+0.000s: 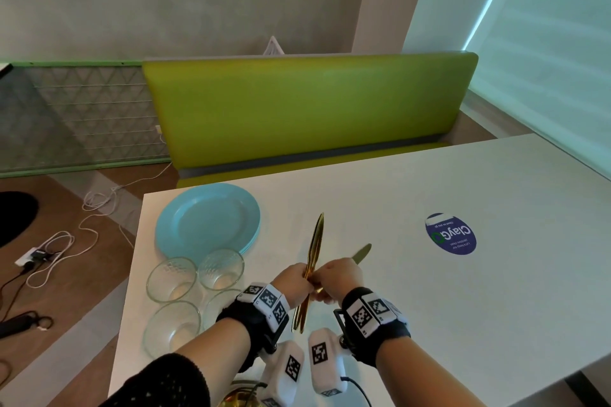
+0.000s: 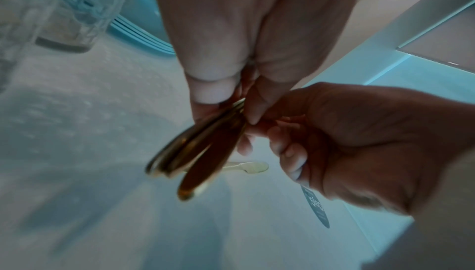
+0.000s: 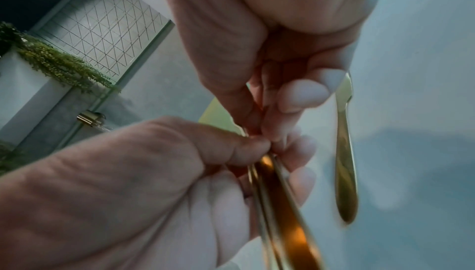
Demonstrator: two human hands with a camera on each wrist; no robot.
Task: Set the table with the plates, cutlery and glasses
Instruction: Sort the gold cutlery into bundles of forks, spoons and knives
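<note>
My left hand (image 1: 295, 278) grips a bundle of gold cutlery (image 1: 315, 241) above the white table (image 1: 429, 182), tips pointing away from me. My right hand (image 1: 332, 277) meets it from the right. It holds one gold knife (image 1: 362, 253) under its curled fingers, and its thumb and forefinger pinch at the bundle (image 3: 277, 193). The knife (image 3: 345, 152) hangs apart from the bundle in the right wrist view. A stack of light blue plates (image 1: 208, 218) lies at the table's left. Several clear glasses (image 1: 172, 277) stand in front of it.
A round blue sticker (image 1: 451, 234) is on the table to the right. A green bench (image 1: 304, 109) runs behind the far edge. Cables and a power strip (image 1: 36, 254) lie on the wooden floor at left. The table's left edge is close to the glasses.
</note>
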